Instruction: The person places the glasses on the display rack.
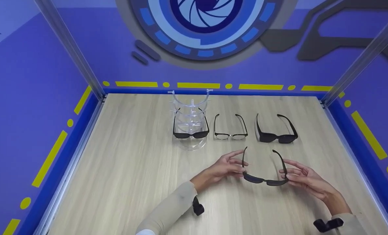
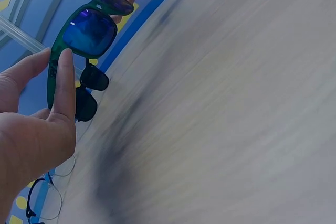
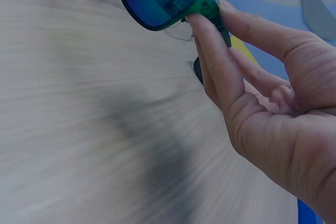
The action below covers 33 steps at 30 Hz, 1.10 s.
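Note:
Both hands hold one pair of sunglasses (image 1: pixel 254 179) above the table, temples unfolded and pointing away from the person. In the left wrist view the sunglasses (image 2: pixel 90 32) show a green frame and blue mirrored lenses. My left hand (image 1: pixel 226 168) pinches the left temple near its hinge. My right hand (image 1: pixel 306 179) pinches the right temple by the hinge, and the right wrist view shows its fingers on the green frame (image 3: pixel 206 6). Behind them, a clear display stand (image 1: pixel 191 114) bears dark sunglasses (image 1: pixel 182 134) low on its front.
To the stand's right lie clear-lensed glasses (image 1: pixel 230 136) with unfolded temples. Farther right, thick black sunglasses (image 1: pixel 277 138) rest on the wooden table (image 1: pixel 125 156). Blue printed panels (image 1: pixel 213 71) enclose the back and sides, with metal posts (image 1: pixel 73 52) at the corners.

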Each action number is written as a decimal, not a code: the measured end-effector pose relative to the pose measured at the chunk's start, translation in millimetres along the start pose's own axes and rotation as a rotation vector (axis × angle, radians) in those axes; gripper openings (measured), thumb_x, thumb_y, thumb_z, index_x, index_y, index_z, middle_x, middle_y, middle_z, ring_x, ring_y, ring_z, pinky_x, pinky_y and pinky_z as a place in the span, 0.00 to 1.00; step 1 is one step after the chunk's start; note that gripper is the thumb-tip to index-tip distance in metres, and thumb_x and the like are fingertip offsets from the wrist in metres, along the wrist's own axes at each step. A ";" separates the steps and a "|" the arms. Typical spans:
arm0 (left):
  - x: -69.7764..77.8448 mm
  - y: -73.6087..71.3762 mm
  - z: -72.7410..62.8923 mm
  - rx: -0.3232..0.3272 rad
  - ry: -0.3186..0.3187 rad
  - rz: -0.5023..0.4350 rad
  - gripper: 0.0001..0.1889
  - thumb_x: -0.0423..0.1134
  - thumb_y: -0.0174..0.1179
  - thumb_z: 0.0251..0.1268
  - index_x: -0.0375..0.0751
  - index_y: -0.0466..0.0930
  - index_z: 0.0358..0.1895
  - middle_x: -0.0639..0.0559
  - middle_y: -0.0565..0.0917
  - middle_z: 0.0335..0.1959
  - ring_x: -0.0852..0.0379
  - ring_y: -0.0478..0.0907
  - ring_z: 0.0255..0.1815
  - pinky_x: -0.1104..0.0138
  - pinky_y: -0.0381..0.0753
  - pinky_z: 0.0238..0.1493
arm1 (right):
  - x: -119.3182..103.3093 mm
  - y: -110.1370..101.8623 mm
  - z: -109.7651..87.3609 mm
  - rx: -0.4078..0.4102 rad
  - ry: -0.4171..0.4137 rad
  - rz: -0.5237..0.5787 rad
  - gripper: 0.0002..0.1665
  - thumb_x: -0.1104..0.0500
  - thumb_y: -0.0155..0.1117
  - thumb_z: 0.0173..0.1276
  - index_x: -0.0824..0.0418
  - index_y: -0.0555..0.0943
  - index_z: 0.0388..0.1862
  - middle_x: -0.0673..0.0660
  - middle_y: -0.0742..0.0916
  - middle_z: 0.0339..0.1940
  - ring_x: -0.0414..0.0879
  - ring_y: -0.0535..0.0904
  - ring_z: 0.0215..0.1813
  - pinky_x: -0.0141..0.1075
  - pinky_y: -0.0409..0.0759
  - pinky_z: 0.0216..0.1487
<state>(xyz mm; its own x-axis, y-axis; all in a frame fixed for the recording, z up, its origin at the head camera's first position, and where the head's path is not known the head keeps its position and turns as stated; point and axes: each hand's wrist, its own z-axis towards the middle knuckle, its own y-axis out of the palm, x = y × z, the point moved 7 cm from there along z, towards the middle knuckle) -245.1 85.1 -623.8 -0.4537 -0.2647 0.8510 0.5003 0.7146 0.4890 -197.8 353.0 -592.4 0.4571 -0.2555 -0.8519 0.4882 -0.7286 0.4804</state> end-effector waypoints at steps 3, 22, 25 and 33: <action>0.9 -2.8 -3.4 0.014 0.000 -0.001 0.41 0.19 0.61 0.64 0.42 0.60 0.80 0.41 0.87 0.52 0.58 0.87 0.42 0.62 0.90 0.49 | 1.2 3.4 2.4 0.001 -0.007 -0.025 0.37 0.76 0.42 0.79 0.46 0.66 0.78 0.58 0.85 0.65 0.47 0.82 0.66 0.34 0.83 0.62; 5.4 -30.8 -31.5 0.025 0.011 -0.013 0.42 0.19 0.62 0.62 0.44 0.61 0.79 0.47 0.85 0.49 0.58 0.87 0.41 0.67 0.90 0.44 | 10.1 21.2 30.4 0.011 -0.005 -0.050 0.36 0.75 0.47 0.78 0.47 0.66 0.77 0.54 0.87 0.60 0.42 0.85 0.60 0.32 0.86 0.58; 5.1 -36.4 -36.7 0.031 0.011 -0.011 0.41 0.19 0.62 0.62 0.44 0.61 0.79 0.47 0.85 0.48 0.58 0.87 0.41 0.66 0.90 0.45 | 11.1 25.1 34.7 0.024 0.001 -0.081 0.37 0.75 0.48 0.77 0.47 0.66 0.78 0.53 0.87 0.60 0.42 0.85 0.60 0.33 0.85 0.58; 12.8 -46.4 -51.0 0.047 0.028 0.003 0.42 0.20 0.62 0.62 0.45 0.61 0.79 0.49 0.85 0.48 0.58 0.88 0.41 0.66 0.90 0.45 | 13.0 36.5 45.0 0.073 0.005 -0.134 0.36 0.73 0.52 0.77 0.50 0.63 0.78 0.52 0.88 0.57 0.43 0.85 0.60 0.35 0.84 0.62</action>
<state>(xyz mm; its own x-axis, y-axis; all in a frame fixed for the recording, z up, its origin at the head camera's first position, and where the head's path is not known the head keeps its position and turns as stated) -236.5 15.5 -625.8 -0.4308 -0.2803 0.8578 0.4657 0.7452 0.4773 -207.5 294.5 -595.2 0.3949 -0.1500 -0.9064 0.4895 -0.8005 0.3457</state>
